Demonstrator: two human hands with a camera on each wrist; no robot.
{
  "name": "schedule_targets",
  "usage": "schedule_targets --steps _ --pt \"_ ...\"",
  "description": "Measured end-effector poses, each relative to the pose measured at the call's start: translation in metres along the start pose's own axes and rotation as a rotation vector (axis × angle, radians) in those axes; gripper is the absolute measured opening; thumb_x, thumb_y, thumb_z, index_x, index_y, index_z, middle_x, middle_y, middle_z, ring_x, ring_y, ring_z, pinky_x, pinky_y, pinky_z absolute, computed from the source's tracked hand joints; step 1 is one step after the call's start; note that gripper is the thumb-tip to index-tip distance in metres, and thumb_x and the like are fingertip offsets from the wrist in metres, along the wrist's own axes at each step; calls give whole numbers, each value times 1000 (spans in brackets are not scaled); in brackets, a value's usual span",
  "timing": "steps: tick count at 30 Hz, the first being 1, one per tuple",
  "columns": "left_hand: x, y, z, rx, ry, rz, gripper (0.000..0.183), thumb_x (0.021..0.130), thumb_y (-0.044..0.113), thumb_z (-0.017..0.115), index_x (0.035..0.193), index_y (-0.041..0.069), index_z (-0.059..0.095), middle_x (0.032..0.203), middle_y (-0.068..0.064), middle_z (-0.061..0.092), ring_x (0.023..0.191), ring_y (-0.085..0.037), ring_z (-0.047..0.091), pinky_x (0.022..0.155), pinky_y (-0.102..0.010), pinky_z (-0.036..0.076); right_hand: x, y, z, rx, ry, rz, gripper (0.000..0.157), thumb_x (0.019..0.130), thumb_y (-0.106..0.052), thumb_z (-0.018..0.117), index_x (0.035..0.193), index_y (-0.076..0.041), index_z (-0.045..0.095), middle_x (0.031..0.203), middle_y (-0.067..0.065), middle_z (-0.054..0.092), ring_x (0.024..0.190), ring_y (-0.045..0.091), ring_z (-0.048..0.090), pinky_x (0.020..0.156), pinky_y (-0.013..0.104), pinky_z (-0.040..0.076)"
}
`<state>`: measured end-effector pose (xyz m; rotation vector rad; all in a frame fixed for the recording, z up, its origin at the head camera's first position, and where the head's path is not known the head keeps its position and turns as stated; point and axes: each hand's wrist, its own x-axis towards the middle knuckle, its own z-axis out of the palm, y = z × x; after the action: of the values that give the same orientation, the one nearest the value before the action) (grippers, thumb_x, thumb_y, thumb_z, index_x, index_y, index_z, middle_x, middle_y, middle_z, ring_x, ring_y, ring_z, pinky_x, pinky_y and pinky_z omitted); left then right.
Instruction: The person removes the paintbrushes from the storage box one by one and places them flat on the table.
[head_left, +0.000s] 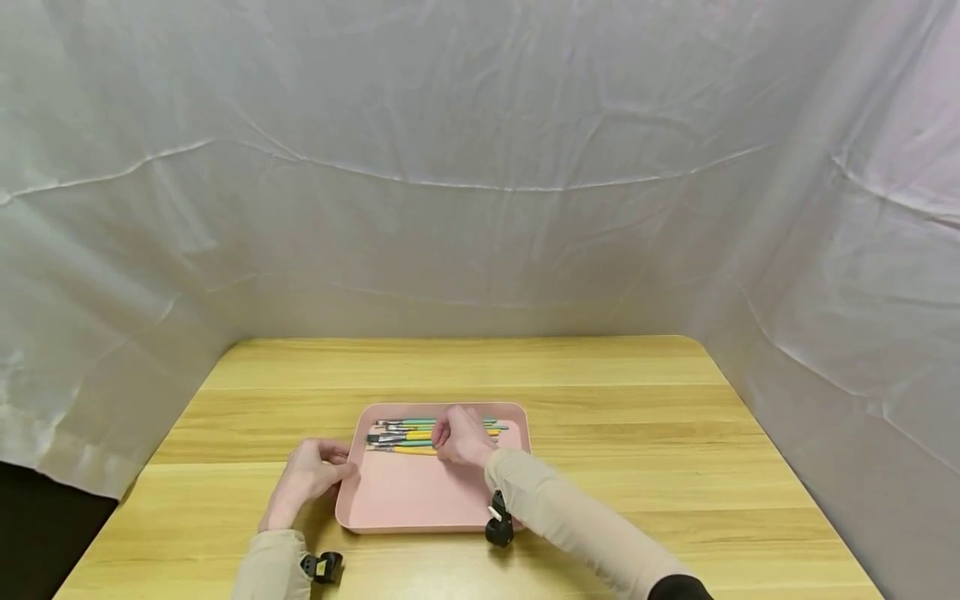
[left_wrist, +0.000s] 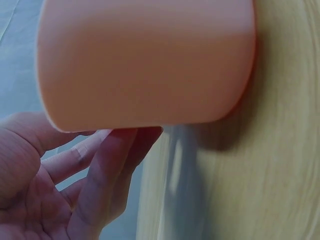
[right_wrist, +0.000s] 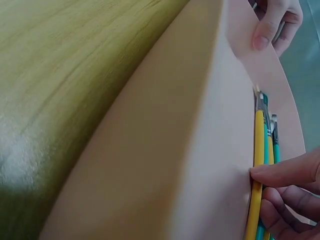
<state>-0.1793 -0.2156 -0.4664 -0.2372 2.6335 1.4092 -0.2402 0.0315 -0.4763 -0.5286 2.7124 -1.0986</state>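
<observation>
A shallow pink tray (head_left: 420, 496) holds several paintbrushes (head_left: 392, 438) with yellow and green handles. They lie side by side along its far part, bristles to the left. My left hand (head_left: 306, 475) grips the tray's left wall; in the right wrist view its thumb (right_wrist: 261, 41) rests on the inner side. The left wrist view has the left fingers (left_wrist: 102, 170) behind the tray's edge. Over the brushes, my right hand (head_left: 461, 435) pinches the nearest yellow paintbrush (right_wrist: 258, 137), thumb on its near side and fingers curled beyond. Parts of the handles are hidden under that hand.
The tray stands on a light wooden table (head_left: 637, 425). Pale grey cloth (head_left: 480, 250) hangs behind the table and along both sides. A small black camera (head_left: 327, 567) is strapped to the left wrist, another camera (head_left: 498, 525) to the right.
</observation>
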Motion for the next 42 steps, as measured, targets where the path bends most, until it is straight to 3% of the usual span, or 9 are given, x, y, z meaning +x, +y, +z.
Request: schedule_targets --steps 10,23,34,42 --pt "2 1 0 13 -3 9 34 79 0 72 111 -12 68 91 -17 73 74 -16 68 63 -33 61 3 2 -1 -44 -17 -38 17 70 8 81 75 -7 73 64 -3 64 58 5 53 64 18 46" --pt "2 0 0 -8 -8 16 35 79 -1 71 111 -14 67 89 -17 73 74 -17 69 62 -34 61 6 4 -1 -122 -76 -89 18 75 9 68 78 -8 73 72 -2 67 60 3 50 59 14 44" --pt "4 0 4 -44 -20 1 35 80 -2 71 113 -15 66 92 -21 73 74 -19 70 62 -35 62 4 6 -9 -47 -121 -78 15 75 8 72 82 -5 75 74 6 72 61 2 55 63 14 48" --pt "4 0 3 -40 -23 9 37 81 -2 71 114 -15 65 94 -23 73 77 -21 71 64 -36 63 3 8 -18 -53 -144 -106 14 78 6 71 85 -5 76 81 6 75 68 3 57 67 15 49"
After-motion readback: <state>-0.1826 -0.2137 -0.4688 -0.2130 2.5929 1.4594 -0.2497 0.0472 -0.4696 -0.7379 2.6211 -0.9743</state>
